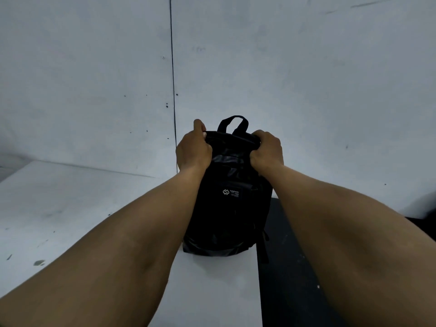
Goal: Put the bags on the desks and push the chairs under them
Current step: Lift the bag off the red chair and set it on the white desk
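Black cloth bag (226, 208) with slight sheen stands on smooth, matt white desk (70, 208).

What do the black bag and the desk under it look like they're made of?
Black bag: looks like coated synthetic fabric, maybe nylon or tarpaulin, judging by its dull sheen and soft creases where the left hand and right hand grip its top; its carry loop looks like webbing. Desk: smooth, matte white, probably laminate or painted board, with scuffs and dark marks; I can't tell for certain.

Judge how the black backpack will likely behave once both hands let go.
The black backpack is probably soft: its top creases where the left hand and right hand grip. Standing tall on the white desk, it may slump or tip.
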`<state>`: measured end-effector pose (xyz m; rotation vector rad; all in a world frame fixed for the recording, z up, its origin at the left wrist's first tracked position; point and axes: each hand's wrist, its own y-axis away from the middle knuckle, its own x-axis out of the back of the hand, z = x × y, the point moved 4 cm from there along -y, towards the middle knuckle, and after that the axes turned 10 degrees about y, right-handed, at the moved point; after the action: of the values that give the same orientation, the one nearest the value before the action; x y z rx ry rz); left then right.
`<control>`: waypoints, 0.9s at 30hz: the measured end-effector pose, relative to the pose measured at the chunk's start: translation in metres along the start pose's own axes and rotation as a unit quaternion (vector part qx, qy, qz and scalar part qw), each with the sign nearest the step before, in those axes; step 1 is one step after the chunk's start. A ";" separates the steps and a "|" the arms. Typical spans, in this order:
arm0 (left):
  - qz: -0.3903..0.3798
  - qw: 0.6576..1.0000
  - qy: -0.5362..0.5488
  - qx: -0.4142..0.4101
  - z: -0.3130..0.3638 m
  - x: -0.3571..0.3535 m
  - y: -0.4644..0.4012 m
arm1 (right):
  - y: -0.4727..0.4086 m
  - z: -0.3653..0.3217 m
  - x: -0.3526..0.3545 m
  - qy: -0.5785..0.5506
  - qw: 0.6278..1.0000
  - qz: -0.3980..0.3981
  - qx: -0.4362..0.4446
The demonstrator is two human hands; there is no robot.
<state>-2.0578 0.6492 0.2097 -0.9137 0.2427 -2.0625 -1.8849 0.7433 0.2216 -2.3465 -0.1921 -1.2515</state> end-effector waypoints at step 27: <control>-0.068 0.998 -0.011 -0.016 -0.075 -0.163 -0.180 | -0.192 0.062 -0.121 0.021 0.998 -0.043 -0.032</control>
<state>-2.1604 0.8753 0.1558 -0.9950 0.2085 -2.1770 -1.9720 0.9526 0.1587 -2.3861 -0.2454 -1.3653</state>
